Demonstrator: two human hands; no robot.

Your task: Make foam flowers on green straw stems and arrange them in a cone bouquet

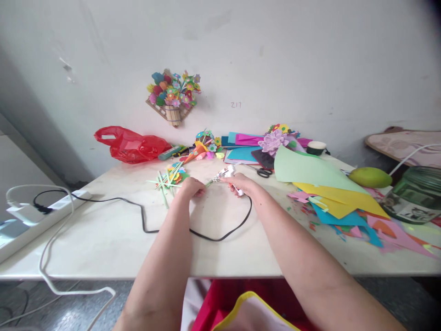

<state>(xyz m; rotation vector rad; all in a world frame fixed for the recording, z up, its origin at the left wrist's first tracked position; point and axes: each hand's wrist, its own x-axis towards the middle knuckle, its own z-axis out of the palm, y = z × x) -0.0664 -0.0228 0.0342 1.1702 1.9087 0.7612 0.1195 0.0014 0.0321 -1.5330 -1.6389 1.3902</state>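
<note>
My right hand (242,183) is wrapped round a white glue gun (228,172) above the middle of the table. A black cord runs from its handle. My left hand (193,187) is closed just left of the gun, its fingertips pinching a thin green stem (208,183) that points toward the gun's nozzle. The far end of the stem is hard to make out against the nozzle. Beside my left hand lie pale green strips (164,184), crossed in a loose pile, with colourful foam flowers (177,172) behind them.
Coloured foam sheets (320,172) and scraps cover the right side, near a green glass jar (415,195) and a mango-like fruit (370,177). Black scissors (264,173) lie behind my right hand. A red plastic bag (132,146) sits back left. The black cord (220,240) loops toward a power strip (65,209).
</note>
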